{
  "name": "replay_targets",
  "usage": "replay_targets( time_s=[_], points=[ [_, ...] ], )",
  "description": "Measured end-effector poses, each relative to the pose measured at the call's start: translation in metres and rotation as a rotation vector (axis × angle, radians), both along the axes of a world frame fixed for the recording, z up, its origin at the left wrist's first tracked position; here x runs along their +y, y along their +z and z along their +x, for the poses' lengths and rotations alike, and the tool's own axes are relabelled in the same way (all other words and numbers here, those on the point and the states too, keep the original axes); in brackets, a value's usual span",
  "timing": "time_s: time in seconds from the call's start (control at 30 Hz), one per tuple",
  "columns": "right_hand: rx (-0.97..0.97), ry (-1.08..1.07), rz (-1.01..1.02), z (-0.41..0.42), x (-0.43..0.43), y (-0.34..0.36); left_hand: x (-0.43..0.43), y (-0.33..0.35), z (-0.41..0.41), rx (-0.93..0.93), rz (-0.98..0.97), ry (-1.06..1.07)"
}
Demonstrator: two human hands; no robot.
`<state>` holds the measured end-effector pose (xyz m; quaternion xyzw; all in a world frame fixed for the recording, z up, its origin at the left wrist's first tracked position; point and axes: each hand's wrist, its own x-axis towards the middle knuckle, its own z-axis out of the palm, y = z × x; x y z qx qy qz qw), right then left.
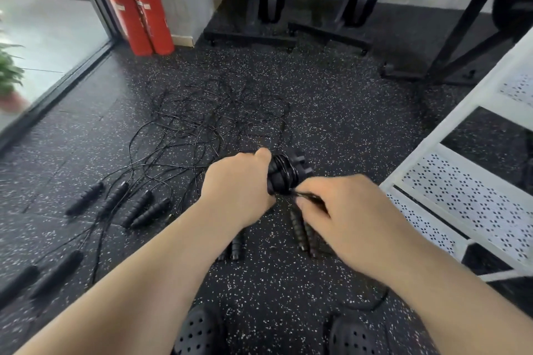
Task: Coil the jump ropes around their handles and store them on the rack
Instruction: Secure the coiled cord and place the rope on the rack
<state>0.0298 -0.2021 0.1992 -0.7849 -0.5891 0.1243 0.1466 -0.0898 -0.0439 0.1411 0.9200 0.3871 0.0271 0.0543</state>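
My left hand [239, 181] grips a pair of black jump-rope handles [284, 174] with black cord coiled around them. My right hand [343, 210] pinches the loose end of that cord just below the coil. A tangle of thin black ropes [207, 121] lies on the speckled floor beyond my hands. Several more black handles [138, 207] lie on the floor to the left, and others [300, 229] lie under my right hand. The white perforated rack [467, 196] stands at the right, close to my right hand.
Two red fire extinguishers [138, 6] stand against the wall at the back left. Black gym machine bases [288, 32] stand at the back. A glass door and a potted plant [8, 75] are at the far left. My dark shoes [199, 331] show at the bottom.
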Motion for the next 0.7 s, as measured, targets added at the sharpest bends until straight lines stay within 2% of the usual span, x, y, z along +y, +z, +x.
replay_targets(
  time_s=[0.13, 0.27, 0.37, 0.53, 0.63, 0.7],
  points=[
    [0.024, 0.004, 0.117, 0.025, 0.000, 0.008, -0.016, -0.001, 0.004, 0.055, -0.028, -0.231],
    [0.241, -0.057, 0.089, 0.049, 0.000, 0.007, -0.031, 0.003, 0.008, -0.019, 0.006, -0.489],
    [0.452, -0.073, 0.065, 0.068, 0.001, 0.004, -0.033, 0.003, 0.009, -0.134, 0.026, -0.565],
    [0.779, -0.082, 0.124, 0.084, 0.001, -0.005, -0.034, 0.005, 0.010, -0.340, 0.030, -0.587],
    [1.016, -0.160, 0.138, 0.076, 0.005, -0.012, -0.034, 0.012, 0.011, -0.396, -0.134, -0.466],
    [1.066, -0.284, 0.171, 0.067, 0.010, -0.019, -0.036, 0.017, 0.012, -0.439, -0.278, -0.344]
  ],
)
